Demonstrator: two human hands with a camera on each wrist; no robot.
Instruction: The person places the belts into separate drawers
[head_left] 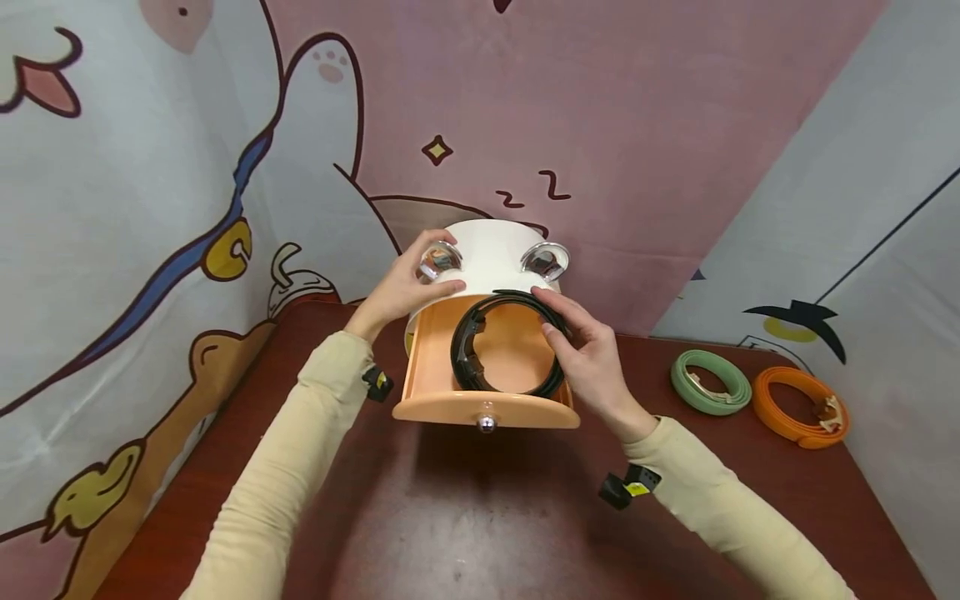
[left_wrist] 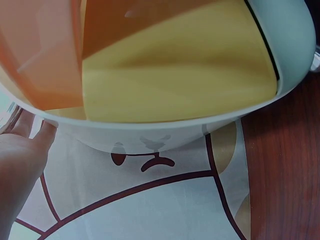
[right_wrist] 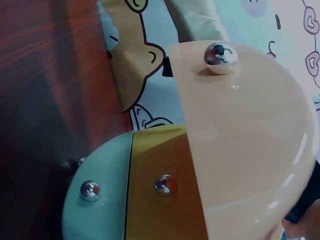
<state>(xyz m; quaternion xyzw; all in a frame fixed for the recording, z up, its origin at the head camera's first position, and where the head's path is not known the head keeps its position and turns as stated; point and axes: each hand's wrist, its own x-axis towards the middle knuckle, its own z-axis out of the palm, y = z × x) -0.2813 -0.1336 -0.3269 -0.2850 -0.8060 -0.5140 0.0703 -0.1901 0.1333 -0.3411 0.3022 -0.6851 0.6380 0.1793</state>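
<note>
A small white drawer cabinet (head_left: 491, 250) with chrome, ring-like ears (head_left: 546, 262) stands against the back cloth. Its top peach drawer (head_left: 442, 409) is pulled out. My left hand (head_left: 408, 283) grips the cabinet around the left ear, thumb on the white front edge. A black belt (head_left: 553, 379), coiled into a ring, leans upright in the drawer. My right hand (head_left: 592, 358) pinches its right side between thumb and fingers. In the right wrist view, the yellow drawer (right_wrist: 165, 210) and green drawer (right_wrist: 95, 215) below are closed.
On the dark red table (head_left: 360, 533), a coiled green belt (head_left: 686, 385) and a coiled orange belt (head_left: 780, 421) lie to the right. A printed cloth (head_left: 600, 100) hangs close behind the cabinet and along both sides.
</note>
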